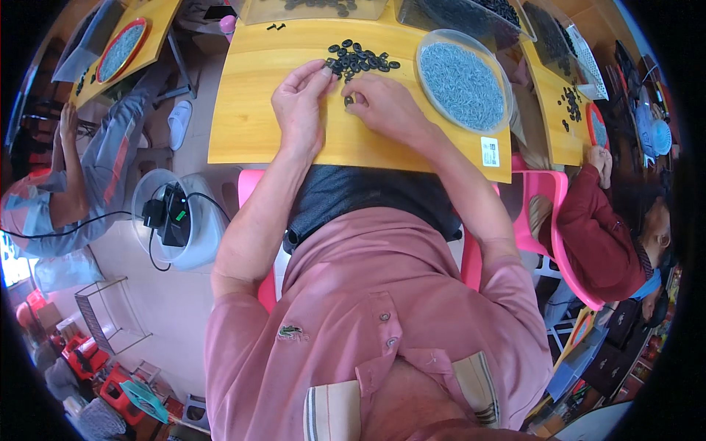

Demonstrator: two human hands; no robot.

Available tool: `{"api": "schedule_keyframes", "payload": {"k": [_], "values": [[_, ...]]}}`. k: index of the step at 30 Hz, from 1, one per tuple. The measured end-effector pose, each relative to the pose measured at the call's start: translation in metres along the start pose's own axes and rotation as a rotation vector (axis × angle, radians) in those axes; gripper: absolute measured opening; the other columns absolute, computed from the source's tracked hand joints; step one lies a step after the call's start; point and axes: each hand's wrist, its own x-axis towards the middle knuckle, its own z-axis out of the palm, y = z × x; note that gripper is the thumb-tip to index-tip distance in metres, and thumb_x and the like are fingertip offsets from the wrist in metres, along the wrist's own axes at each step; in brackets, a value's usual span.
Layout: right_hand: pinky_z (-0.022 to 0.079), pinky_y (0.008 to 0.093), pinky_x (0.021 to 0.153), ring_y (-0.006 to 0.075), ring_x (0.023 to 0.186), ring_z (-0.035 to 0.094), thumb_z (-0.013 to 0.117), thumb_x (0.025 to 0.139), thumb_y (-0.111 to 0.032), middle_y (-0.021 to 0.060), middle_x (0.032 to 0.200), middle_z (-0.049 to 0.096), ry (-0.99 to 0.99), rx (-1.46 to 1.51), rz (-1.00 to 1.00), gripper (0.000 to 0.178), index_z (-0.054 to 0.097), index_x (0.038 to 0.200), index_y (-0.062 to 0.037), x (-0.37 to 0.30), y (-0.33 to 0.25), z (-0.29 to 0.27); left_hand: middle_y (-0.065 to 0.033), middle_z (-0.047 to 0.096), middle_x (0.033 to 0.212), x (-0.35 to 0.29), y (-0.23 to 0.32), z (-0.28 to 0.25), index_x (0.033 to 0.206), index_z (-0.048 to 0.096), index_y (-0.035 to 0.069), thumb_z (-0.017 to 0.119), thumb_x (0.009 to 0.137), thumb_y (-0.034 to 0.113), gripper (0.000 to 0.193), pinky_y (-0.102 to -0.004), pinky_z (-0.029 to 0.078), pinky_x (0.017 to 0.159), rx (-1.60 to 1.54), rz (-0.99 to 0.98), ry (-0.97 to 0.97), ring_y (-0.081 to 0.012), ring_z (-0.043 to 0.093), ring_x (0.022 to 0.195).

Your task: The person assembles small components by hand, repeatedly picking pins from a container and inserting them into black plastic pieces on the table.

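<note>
A loose pile of small black oval parts with holes (362, 59) lies on the yellow wooden table (254, 95) in front of me. At the left edge of the pile, my left hand (300, 106) has thumb and forefinger pinched together; what they hold, if anything, is too small to make out. My right hand (390, 109) is bent inward just below the pile, its fingertips closed on a small black oval part (349, 101). To the right of it stands a round clear tub (507, 110) full of small grey-blue screw-like pieces (462, 84).
Two small dark screws (276, 26) lie at the table's far left. Clear bins of black parts (467, 22) line the far edge. Co-workers sit at tables left (70, 176) and right (599, 228). A white bucket (198, 228) with a black power adapter stands on the floor at left.
</note>
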Motion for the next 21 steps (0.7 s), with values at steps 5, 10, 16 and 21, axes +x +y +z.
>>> {"api": "schedule_keyframes", "payload": {"k": [5, 10, 16, 21], "values": [[0.049, 0.0438, 0.076, 0.0322, 0.086, 0.064, 0.067, 0.081, -0.014, 0.0126, 0.089, 0.064, 0.072, 0.026, -0.028, 0.019, 0.065, 0.096, -0.0028, -0.004, 0.006, 0.007, -0.0118, 0.068, 0.093, 0.000, -0.001, 0.001, 0.108, 0.063, -0.007, 0.068, 0.086, -0.003, 0.022, -0.0258, 0.056, 0.076, -0.028, 0.016, 0.006, -0.0162, 0.067, 0.082], [0.049, 0.0414, 0.073, 0.0324, 0.082, 0.063, 0.068, 0.079, -0.013, 0.0137, 0.087, 0.063, 0.149, 0.024, -0.092, 0.020, 0.065, 0.096, -0.0019, -0.012, 0.007, 0.005, -0.0135, 0.067, 0.097, -0.008, -0.002, 0.006, 0.109, 0.062, -0.006, 0.066, 0.088, -0.003, 0.021, -0.0303, 0.057, 0.081, -0.087, -0.070, -0.041, -0.0198, 0.068, 0.086], [0.049, 0.0345, 0.067, 0.0233, 0.073, 0.063, 0.068, 0.081, -0.011, 0.0113, 0.081, 0.063, 0.147, 0.189, -0.039, 0.019, 0.065, 0.097, -0.0003, -0.017, 0.010, 0.000, -0.0145, 0.067, 0.097, -0.015, -0.010, 0.008, 0.109, 0.062, -0.007, 0.064, 0.089, -0.004, 0.020, -0.0337, 0.058, 0.085, -0.089, -0.121, -0.109, -0.0219, 0.068, 0.088], [0.053, 0.0292, 0.068, 0.0158, 0.074, 0.070, 0.067, 0.085, -0.012, 0.0132, 0.083, 0.071, 0.083, 0.520, 0.190, 0.025, 0.068, 0.107, 0.0009, -0.020, 0.017, -0.015, -0.0147, 0.068, 0.096, -0.016, -0.010, 0.008, 0.109, 0.063, -0.005, 0.064, 0.089, -0.003, 0.020, -0.0355, 0.059, 0.084, -0.050, -0.138, -0.120, -0.0235, 0.069, 0.087]]}}
